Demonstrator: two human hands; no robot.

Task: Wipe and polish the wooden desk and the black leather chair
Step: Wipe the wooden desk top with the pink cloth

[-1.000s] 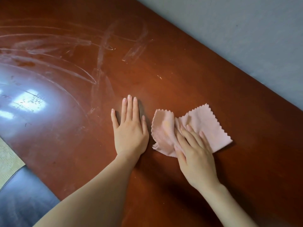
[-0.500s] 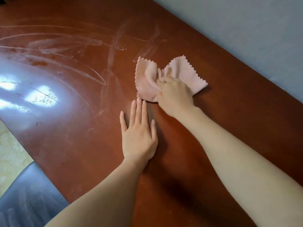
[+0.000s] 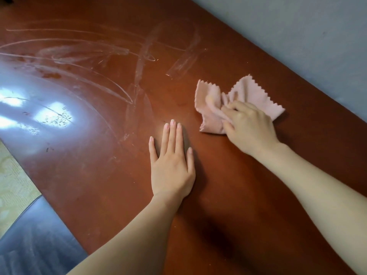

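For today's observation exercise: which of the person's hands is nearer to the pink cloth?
Right. The right hand grips the pink cloth, bunching it on the wooden desk. The left hand lies flat on the desk beside it, not touching it.

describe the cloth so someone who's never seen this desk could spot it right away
Start from the reddish-brown wooden desk that fills the view, and go to its right part, near the grey wall. There the right hand presses down on a crumpled pale pink cloth. Its zigzag-cut edges set it apart, and it is the only soft, light thing on the desk; the left hand beside it lies flat and bare.
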